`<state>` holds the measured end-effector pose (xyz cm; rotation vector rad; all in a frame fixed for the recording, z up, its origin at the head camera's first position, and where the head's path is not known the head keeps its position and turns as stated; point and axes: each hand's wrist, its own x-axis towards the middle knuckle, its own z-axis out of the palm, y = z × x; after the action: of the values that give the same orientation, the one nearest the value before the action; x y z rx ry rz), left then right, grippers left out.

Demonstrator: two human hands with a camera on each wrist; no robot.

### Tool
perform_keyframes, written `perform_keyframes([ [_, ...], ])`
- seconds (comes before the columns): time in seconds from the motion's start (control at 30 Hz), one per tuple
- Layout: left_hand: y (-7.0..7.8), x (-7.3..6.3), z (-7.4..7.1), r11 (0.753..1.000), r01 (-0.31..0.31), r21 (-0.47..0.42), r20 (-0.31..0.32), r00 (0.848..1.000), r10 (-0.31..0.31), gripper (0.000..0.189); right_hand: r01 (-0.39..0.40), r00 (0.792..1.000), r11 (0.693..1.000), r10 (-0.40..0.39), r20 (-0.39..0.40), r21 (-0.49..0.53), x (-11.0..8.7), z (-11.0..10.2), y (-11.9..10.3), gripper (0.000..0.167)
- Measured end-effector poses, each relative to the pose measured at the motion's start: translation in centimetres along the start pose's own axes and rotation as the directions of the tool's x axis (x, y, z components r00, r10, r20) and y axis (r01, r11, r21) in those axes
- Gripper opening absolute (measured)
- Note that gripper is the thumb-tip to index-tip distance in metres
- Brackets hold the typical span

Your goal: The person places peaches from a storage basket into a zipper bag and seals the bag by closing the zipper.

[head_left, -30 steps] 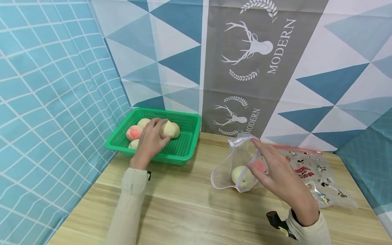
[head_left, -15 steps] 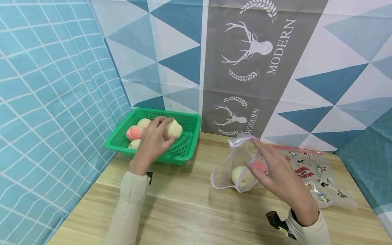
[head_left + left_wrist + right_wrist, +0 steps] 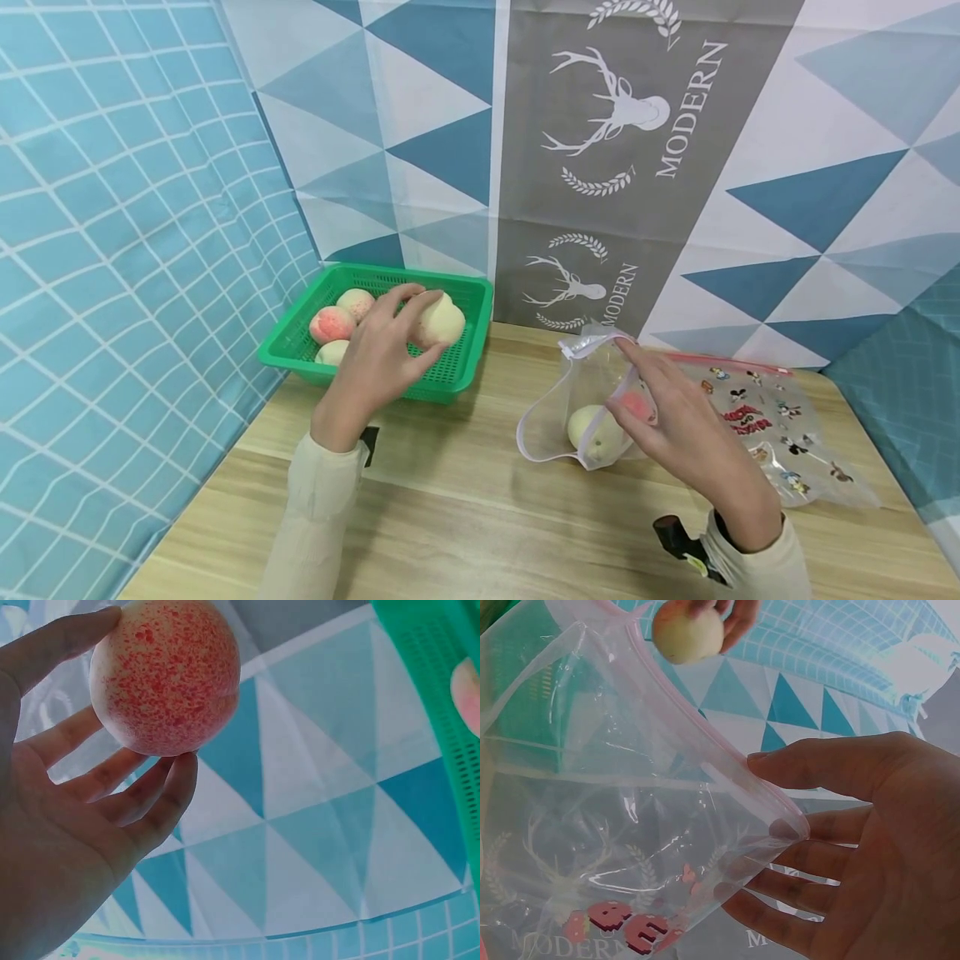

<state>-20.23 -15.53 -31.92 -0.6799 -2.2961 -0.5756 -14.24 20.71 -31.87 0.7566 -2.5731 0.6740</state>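
Observation:
My left hand (image 3: 375, 354) holds a peach (image 3: 441, 322) over the green basket (image 3: 300, 365), thumb on one side and fingers on the other. In the left wrist view this peach (image 3: 169, 675) shows a red-speckled side. My right hand (image 3: 690, 425) pinches the rim of a clear zip bag (image 3: 546, 425), thumb at the edge and fingers behind the film. The bag's mouth gapes toward the left. Inside it lie a pale peach (image 3: 598, 435) and a pink one (image 3: 637, 407). Several other peaches (image 3: 332, 325) sit in the basket's left half.
Another clear bag (image 3: 780, 417) with cartoon prints and a red zip lies flat to the right, partly behind my right hand. The wooden table (image 3: 465, 517) meets patterned cloth walls at the back and sides. Black camera mounts are on both wrists.
My left hand has lifted the peach and shifted slightly to the right with it, still over the basket. The right hand and the bag have stayed in place.

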Motion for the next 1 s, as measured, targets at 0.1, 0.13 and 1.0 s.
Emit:
perform_keyframes([
  [0.1, 1.0, 0.0, -0.4, 1.000, -0.030, -0.004, -0.006, 1.000, 0.030, 0.059, 0.000, 1.000, 1.000, 0.000, -0.001, -0.001, 0.0, 0.0, 0.0, 0.076],
  [0.13, 1.3, 0.0, -0.5, 0.999, -0.039, -0.009, -0.005, 0.999, 0.039, 0.059, 0.001, 1.000, 1.000, -0.001, -0.001, 0.000, 0.0, 0.0, 0.0, 0.076],
  [1.0, 7.7, -0.8, -1.8, 0.968, -0.224, -0.111, 0.015, 0.974, 0.227, 0.062, 0.043, 0.999, 0.998, -0.043, -0.010, -0.045, -0.1, 0.0, -0.1, 0.073],
])
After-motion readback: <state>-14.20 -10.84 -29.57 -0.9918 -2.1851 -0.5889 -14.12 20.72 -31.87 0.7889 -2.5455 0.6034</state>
